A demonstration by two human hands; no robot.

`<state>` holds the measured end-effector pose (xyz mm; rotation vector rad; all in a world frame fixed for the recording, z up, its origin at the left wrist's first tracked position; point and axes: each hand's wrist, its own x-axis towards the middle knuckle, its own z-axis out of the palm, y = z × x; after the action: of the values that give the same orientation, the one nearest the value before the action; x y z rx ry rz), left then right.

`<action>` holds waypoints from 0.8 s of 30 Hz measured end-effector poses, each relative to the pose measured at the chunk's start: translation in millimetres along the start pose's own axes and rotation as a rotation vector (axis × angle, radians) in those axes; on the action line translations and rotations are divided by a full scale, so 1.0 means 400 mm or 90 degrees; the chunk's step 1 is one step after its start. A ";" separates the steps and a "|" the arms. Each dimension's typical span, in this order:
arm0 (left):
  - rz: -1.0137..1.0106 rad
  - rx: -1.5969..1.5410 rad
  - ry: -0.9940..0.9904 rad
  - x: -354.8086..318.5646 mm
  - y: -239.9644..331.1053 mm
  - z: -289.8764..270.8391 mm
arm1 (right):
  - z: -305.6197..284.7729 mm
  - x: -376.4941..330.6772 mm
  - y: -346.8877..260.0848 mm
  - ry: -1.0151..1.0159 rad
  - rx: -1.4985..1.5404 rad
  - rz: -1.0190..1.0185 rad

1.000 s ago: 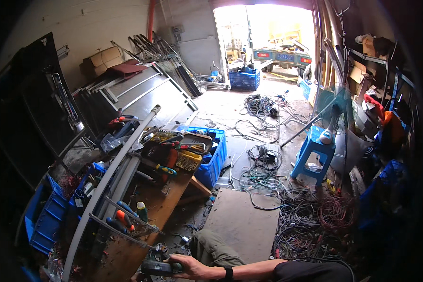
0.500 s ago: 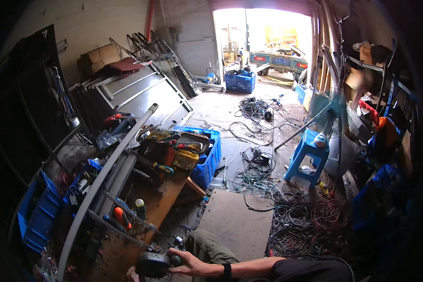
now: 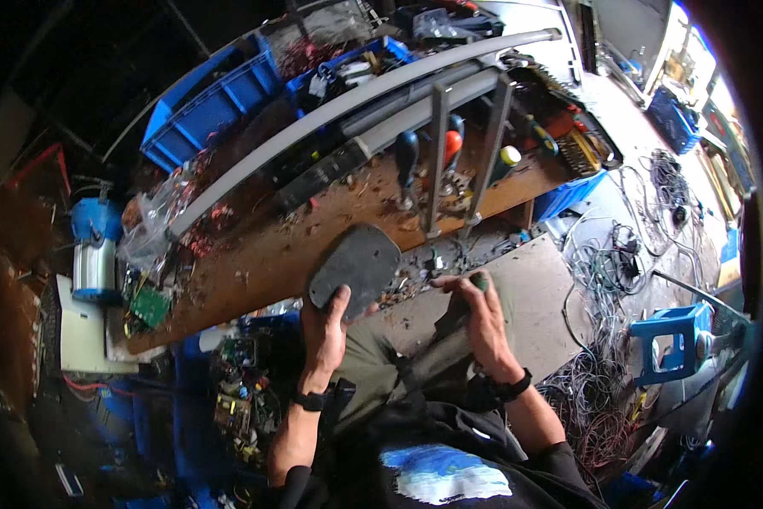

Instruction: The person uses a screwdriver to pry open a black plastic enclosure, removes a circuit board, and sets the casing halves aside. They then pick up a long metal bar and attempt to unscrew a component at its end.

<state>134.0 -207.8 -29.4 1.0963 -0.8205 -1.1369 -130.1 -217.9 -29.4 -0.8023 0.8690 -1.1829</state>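
My left hand grips a dark grey flat rounded casing by its lower edge, holding it over the front edge of the wooden workbench. My right hand is closed around a screwdriver with a green-tipped handle, its dark shaft pointing left toward the casing. Both hands wear dark wristbands. My lap in olive trousers lies just below the hands.
A long grey metal frame lies across the bench, with screwdrivers and scraps beneath it. Blue crates sit behind; a green circuit board at the bench's left end. Tangled cables and a blue stool cover the floor at right.
The view has swung from the far doorway down onto the bench and my lap. The left hand now holds the casing up, and the right hand has come in with a screwdriver.
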 end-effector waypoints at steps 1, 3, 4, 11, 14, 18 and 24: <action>-0.024 -0.080 0.029 0.001 0.001 -0.013 | -0.004 -0.003 -0.003 -0.003 -0.052 -0.054; -0.018 -0.017 0.104 0.018 0.010 -0.046 | -0.006 -0.007 -0.007 0.022 -0.085 -0.061; 0.004 -0.011 0.133 0.024 0.006 -0.054 | -0.007 -0.010 -0.013 0.027 -0.150 -0.073; 0.103 0.174 0.092 0.106 0.001 -0.098 | 0.063 -0.037 -0.007 -0.014 0.001 -0.140; 0.192 0.281 0.082 0.121 -0.007 -0.085 | 0.095 -0.043 0.011 -0.047 -0.079 -0.152; 0.216 0.356 0.073 0.113 -0.003 -0.063 | 0.117 -0.036 0.045 -0.062 -0.135 -0.175; 0.276 0.388 0.083 0.136 -0.003 -0.057 | 0.113 -0.019 0.079 -0.076 -0.153 -0.189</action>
<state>168.5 -255.0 -38.3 1.3786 -1.2712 -0.4472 -77.4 -201.1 -36.0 -1.2192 0.8210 -1.2876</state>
